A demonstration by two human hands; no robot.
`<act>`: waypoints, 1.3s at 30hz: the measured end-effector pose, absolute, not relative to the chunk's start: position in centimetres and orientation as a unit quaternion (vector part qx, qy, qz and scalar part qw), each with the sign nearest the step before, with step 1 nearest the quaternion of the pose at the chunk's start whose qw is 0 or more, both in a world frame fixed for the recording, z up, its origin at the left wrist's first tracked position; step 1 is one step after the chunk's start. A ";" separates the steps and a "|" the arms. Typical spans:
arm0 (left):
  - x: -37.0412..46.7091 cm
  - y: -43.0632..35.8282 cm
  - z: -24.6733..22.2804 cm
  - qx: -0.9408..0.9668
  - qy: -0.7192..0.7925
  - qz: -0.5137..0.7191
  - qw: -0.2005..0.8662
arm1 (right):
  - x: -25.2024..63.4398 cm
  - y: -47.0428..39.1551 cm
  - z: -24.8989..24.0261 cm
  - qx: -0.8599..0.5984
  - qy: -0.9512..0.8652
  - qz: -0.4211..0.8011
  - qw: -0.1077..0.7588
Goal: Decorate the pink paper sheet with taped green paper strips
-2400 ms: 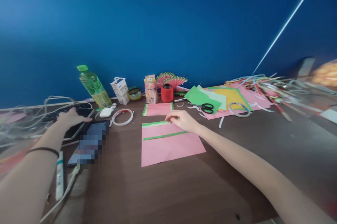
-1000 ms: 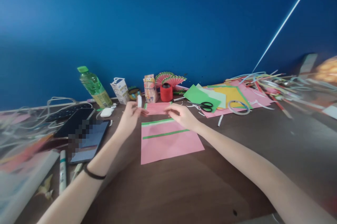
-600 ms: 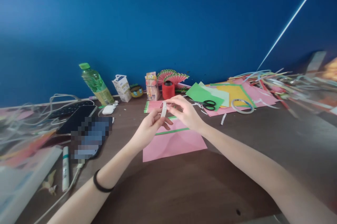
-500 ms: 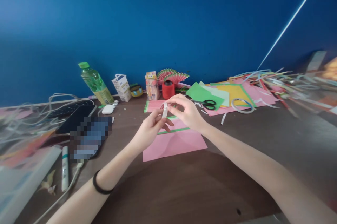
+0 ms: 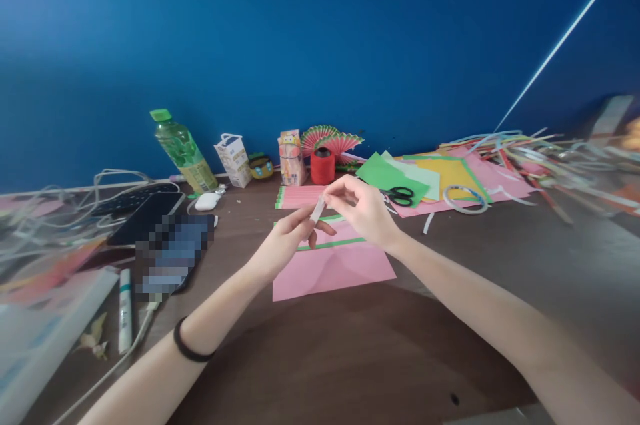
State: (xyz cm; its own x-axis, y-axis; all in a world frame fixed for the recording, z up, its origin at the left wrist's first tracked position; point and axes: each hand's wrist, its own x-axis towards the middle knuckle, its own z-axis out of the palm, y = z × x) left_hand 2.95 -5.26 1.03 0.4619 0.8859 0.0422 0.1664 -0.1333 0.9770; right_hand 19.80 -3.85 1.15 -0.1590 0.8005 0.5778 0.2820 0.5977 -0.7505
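A short white strip [image 5: 317, 210], which looks like tape, is stretched between my hands above the desk. The lower end lies between the thumb and fingers of my left hand [image 5: 287, 238], whose other fingers reach out under it. At the upper end, the thumb and forefinger of my right hand [image 5: 364, 213] pinch the strip. Below both hands lies a pink paper sheet [image 5: 335, 272] with green bands across its far part, which the fingers partly cover. Just beyond sits pleated pink paper [image 5: 300, 196] with green edges.
Behind stand a green bottle [image 5: 184, 153], a carton [image 5: 233, 162], a red spool [image 5: 323, 167] and a pleated paper fan [image 5: 340, 144]. To the right lie black scissors [image 5: 401, 196], coloured sheets [image 5: 393, 175], a clear ring-shaped roll [image 5: 465, 200] and paper strips. A phone [image 5: 175, 255] and marker [image 5: 125, 312] lie left.
The white strip, curled into a loop earlier, now looks straighter and leans right. My right fingertips have shifted slightly right. The whole view has also shifted a little.
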 end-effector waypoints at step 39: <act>0.0 -2.5 2.2 0.729 0.483 0.369 0.314 | 19.6 -4.9 2.2 -0.302 -0.732 0.375 0.482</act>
